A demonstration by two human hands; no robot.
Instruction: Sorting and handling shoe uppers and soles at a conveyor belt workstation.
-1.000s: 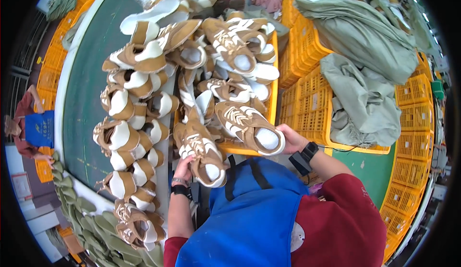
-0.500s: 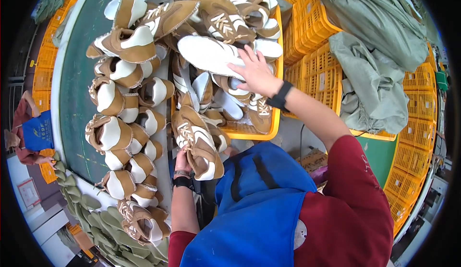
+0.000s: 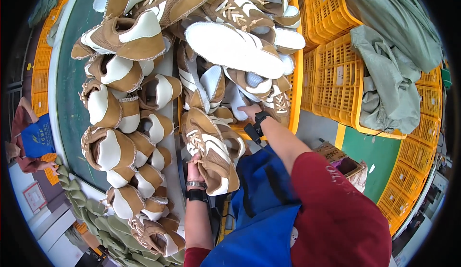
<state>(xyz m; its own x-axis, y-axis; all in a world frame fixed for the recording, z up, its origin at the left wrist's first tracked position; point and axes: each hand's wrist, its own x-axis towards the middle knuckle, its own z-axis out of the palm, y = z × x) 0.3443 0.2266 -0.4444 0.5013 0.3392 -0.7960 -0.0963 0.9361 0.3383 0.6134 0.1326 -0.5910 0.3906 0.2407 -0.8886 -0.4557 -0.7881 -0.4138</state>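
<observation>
Two bare hands are at work around one yellow shoe crate (image 3: pixel 297 91), the left hand (image 3: pixel 193 171) with its fingers closed on one brown-and-white shoe (image 3: pixel 211 154) beside the laces, the right hand (image 3: pixel 250 112) reaching over the crate's near edge with fingers close together at a pale sole (image 3: pixel 234 101) (whether they grip it, I cannot tell). The crate is heaped with similar shoes, too overlapped to count; one white-soled shoe (image 3: pixel 233 50) lies bottom-up across the heap. Left of the crate, well over ten shoes stand in rows beside a green belt (image 3: pixel 69 132); to its right, one slotted crate (image 3: pixel 324 84) holds grey-green cloth (image 3: pixel 386 84). The held shoe is at the crate's near left corner, its long axis slanting, toe pointing away from the wearer and slightly left, heel toward the wearer.
</observation>
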